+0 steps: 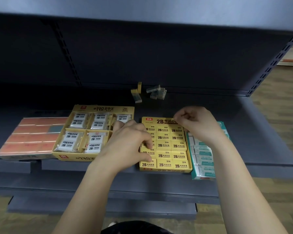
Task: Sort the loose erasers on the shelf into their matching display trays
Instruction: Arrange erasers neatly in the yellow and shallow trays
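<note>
Dark grey metal shelf (243,132), four display trays in a row along its front edge. Far left is an orange eraser tray (32,137). Next to it sits a yellow compartment tray (101,108) of white wrapped 2B erasers (69,139). Right of that, a yellow 2B tray (166,170) is packed with yellow boxed erasers (164,145) in three columns. A teal-and-white tray (203,178) sits just beside it on the right, partly under the right forearm.

Both bare arms reach in from below. The left hand (128,144) lies over the left column of the yellow 2B tray and the gap to the compartment tray. Its fingers are bent and close together, with fingertips (148,146) touching the left-column erasers. Cannot tell whether it is pinching one or only pressing on them. The right hand (198,125) is at the back right corner of the same tray, over the header flap. It is knuckles up and its fingers are curled in tight towards the palm. Cannot tell whether anything is held inside.

The loose erasers are at the back of the shelf near the rear panel, well apart from both hands. There is a small group of loose yellow erasers (136,94), one standing on end. Just to its right is a heap of loose pale clear-wrapped erasers (156,92).
</note>
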Tool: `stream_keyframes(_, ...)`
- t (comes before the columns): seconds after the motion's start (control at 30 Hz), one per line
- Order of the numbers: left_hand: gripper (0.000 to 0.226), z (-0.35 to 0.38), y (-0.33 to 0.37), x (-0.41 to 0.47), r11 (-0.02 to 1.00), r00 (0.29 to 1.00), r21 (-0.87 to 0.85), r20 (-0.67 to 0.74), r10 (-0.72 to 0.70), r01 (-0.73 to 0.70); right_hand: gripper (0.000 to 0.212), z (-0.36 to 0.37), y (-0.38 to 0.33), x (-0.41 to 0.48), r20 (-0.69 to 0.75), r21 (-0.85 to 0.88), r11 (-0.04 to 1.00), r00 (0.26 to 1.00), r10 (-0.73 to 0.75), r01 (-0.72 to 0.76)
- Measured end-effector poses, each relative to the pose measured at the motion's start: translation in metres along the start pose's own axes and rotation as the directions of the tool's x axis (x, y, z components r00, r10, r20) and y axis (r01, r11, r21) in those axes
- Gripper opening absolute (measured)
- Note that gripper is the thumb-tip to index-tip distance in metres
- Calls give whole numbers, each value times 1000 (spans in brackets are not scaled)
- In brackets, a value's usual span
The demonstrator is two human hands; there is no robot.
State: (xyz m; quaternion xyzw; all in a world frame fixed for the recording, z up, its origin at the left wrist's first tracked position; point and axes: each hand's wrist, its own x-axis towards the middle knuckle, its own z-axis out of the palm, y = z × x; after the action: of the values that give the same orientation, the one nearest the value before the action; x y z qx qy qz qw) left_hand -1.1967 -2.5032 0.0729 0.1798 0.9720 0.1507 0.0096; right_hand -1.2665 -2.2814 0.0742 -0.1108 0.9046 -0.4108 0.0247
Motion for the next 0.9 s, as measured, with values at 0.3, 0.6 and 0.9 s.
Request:
stream_keyframes(0.3,25,-27,-23,4,980,973,-198,-221,-65,21,13,17,-39,69,47,-200,971,991,-122,129)
stream_keyframes(0.6,5,-43,-72,16,952,928,-269,-294,-228,148,30,67,-48,146,88,-375,916,989,-116,141)
stream_keyframes(0.9,5,-64,-107,36,938,943,-342,-287,-170,65,34,93,-60,174,80,-381,924,997,-18,48)
